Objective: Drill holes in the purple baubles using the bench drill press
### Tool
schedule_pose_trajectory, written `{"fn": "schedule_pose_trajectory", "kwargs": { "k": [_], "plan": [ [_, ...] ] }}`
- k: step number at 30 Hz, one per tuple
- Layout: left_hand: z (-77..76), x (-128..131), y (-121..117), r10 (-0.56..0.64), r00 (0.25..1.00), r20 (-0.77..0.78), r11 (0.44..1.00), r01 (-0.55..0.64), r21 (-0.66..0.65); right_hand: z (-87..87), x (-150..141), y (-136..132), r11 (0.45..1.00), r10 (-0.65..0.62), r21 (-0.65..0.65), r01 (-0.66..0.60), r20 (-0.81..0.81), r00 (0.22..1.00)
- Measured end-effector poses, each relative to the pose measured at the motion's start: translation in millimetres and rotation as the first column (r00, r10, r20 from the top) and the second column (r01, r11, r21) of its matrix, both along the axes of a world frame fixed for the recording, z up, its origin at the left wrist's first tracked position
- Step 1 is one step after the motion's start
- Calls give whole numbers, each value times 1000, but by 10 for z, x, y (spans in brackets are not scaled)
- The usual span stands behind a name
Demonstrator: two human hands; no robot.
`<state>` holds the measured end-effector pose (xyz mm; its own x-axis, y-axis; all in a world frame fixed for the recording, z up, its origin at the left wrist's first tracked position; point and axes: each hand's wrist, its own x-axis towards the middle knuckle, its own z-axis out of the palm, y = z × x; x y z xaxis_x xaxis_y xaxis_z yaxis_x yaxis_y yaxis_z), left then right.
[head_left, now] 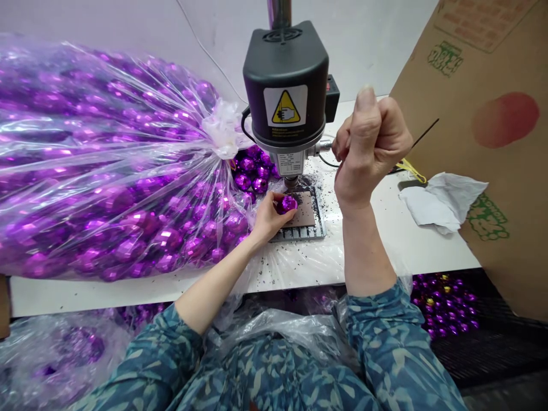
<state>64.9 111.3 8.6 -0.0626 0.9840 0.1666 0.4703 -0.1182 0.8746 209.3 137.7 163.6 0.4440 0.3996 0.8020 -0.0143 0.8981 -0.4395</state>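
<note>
My left hand [270, 217] pinches a shiny purple faceted ball [287, 204] between thumb and fingers. The ball rests over the slotted metal base plate [319, 220], on a flat tan piece [305, 212], just below the chuck [291, 182] of a small drill press [286, 80]. Raised at the right side of the machine, my right hand [370, 134] is closed in a fist at the feed lever's metal hub [323, 146]. My fingers hide most of the lever. Dark shavings lie scattered around the base.
A large tied clear bag [107, 171] of purple balls fills the left. Loose purple balls [252, 168] sit behind my left hand. Crumpled white paper [440, 200] lies right, before a cardboard box [483, 125]. Below the table edge, a dark container holds purple and gold balls [447, 305].
</note>
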Motion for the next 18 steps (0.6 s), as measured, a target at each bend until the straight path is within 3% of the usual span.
{"fn": "schedule_pose_trajectory", "kwargs": {
  "k": [4, 9, 18],
  "plan": [
    [-93, 24, 33, -36, 999, -29, 993, 39, 112, 2, 2, 3, 997, -72, -37, 74, 48, 996],
    [-218, 77, 71, -83, 995, -49, 967, 92, 238, 5, -9, 7, 1000, -3, 4, 3, -20, 1000],
    [-302, 64, 8, -93, 995, 48, 974, 81, 211, -68, -14, -19, 999, -53, -4, 53, -28, 998]
  ]
}}
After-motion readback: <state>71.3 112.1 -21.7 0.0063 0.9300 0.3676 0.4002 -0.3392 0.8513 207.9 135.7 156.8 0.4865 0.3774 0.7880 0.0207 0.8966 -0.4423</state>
